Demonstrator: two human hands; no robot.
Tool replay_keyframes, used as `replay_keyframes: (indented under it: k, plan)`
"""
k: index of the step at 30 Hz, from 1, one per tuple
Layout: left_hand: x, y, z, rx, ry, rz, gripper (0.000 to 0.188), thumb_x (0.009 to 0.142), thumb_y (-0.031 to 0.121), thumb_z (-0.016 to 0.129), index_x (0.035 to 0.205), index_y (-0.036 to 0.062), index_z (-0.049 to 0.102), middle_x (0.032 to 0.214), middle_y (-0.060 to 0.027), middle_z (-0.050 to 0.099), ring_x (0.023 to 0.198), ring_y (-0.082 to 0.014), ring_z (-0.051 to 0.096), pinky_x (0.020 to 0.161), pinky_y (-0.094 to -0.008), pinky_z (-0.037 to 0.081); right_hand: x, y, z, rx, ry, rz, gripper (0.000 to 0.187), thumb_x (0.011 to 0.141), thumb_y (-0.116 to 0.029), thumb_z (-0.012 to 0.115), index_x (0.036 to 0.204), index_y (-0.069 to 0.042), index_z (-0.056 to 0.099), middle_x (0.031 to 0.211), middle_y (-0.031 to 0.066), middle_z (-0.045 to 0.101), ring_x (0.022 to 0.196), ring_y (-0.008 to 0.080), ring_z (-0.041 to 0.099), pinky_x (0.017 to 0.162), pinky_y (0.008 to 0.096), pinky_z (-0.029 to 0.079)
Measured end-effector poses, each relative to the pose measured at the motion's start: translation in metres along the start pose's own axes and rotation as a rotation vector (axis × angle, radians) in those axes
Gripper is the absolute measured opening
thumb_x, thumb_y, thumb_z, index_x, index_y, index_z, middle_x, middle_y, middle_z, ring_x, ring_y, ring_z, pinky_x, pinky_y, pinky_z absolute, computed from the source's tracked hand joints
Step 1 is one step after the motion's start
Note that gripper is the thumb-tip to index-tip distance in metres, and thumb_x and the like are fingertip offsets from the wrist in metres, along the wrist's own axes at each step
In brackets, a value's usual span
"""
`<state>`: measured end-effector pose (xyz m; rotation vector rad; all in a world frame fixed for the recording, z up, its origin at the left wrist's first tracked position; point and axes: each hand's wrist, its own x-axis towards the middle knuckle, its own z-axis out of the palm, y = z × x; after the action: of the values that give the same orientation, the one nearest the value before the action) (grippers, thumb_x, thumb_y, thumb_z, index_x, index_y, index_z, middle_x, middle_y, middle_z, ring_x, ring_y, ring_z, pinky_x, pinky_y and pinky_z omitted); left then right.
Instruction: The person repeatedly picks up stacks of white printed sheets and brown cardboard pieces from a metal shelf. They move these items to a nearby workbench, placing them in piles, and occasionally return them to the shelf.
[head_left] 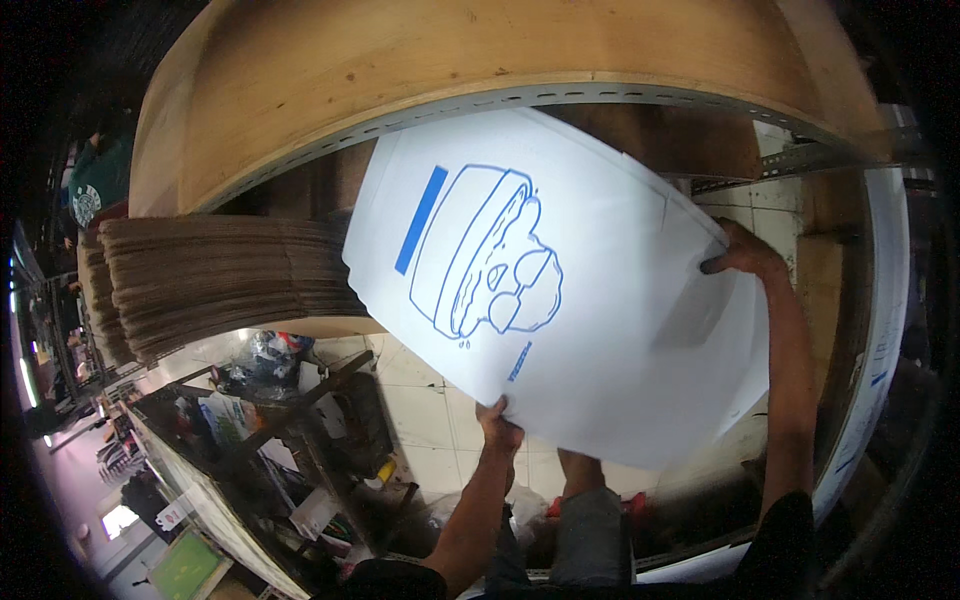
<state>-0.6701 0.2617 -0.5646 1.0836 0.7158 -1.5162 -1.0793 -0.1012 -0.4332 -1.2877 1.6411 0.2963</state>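
A large white sheet (620, 300), printed with a blue line drawing and a solid blue bar, spans the middle of the view at a slant. My left hand (502, 428) pinches its near edge, thumb on top. On the far right edge my right hand (748, 250) grips the sheet, with the thumb over its face and the other fingers mostly hidden. The sheet's far left end reaches below a wooden shelf (480, 50) with a perforated metal edge. I cannot tell whether it is one sheet or several together.
A stack of brown cardboard sheets (220, 285) lies left of the white sheet. At lower left stands a dark-framed rack (270, 425) with bags and papers. White floor tiles (415, 400) show below. A white panel with blue marks (880, 300) curves along the right.
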Motion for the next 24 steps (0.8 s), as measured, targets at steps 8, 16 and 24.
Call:
replay_keyframes:
  k: [8, 16, 24]
  plan:
    - [-0.058, -0.024, 0.034, 0.029, 0.021, -0.045, 0.055, 0.077, 0.016, 0.059, 0.129, 0.0119, 0.04, 0.126, -0.0104, 0.046, 0.122, -0.0331, 0.039, 0.098, -0.0528, 0.035, -0.026, -0.098, -0.07, -0.236, -0.046, 0.164, 0.065, 0.052, -0.019, 0.082, 0.108, 0.001, 0.057, 0.115, 0.016, 0.053, 0.109, 0.0275, 0.05, 0.092, 0.0308, 0.039]
    - [-0.114, 0.014, 0.162, 0.487, 0.416, -0.465, 0.063, 0.08, 0.031, 0.068, 0.132, 0.0127, 0.037, 0.124, -0.0035, 0.048, 0.122, -0.0232, 0.036, 0.094, -0.0489, 0.036, -0.159, -0.281, -0.15, -0.368, -0.04, 0.058, 0.027, 0.057, -0.01, 0.082, 0.079, 0.0, 0.069, 0.065, 0.0141, 0.063, 0.063, 0.0225, 0.062, 0.062, 0.0358, 0.047]
    - [-0.18, 0.196, 0.226, 0.662, 0.328, 0.222, 0.071, 0.078, 0.01, 0.071, 0.136, 0.0048, 0.031, 0.119, -0.0118, 0.055, 0.104, -0.0228, 0.055, 0.084, -0.0351, 0.048, -0.296, -0.395, -0.159, -0.734, 0.286, -0.353, 0.021, 0.06, -0.01, 0.075, 0.078, -0.003, 0.069, 0.069, 0.0183, 0.061, 0.075, 0.0377, 0.055, 0.075, 0.044, 0.039]
